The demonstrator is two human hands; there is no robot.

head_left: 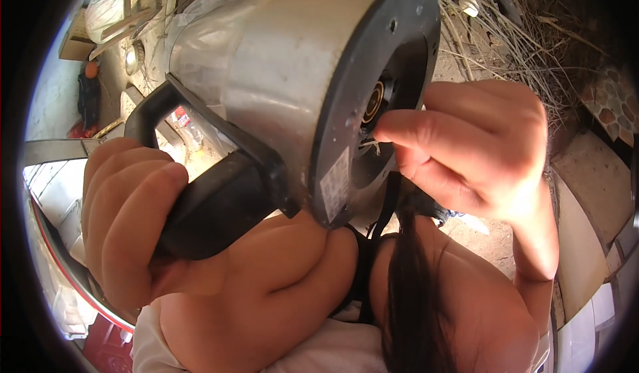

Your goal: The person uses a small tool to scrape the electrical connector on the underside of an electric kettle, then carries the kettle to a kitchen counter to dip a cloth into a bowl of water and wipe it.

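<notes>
Inspection step under way — left hand (pixel 126 220) clamped on the black handle (pixel 219 200) holds the steel kettle (pixel 279 73) tipped near, right hand (pixel 466 146) pinching debris at its base (pixel 373 100) — next move likely needs a careful pull.

electric kettle (pixel 279 73) | steel body, black handle and base | tipped sideways, underside facing camera, apparently held aloft
</notes>
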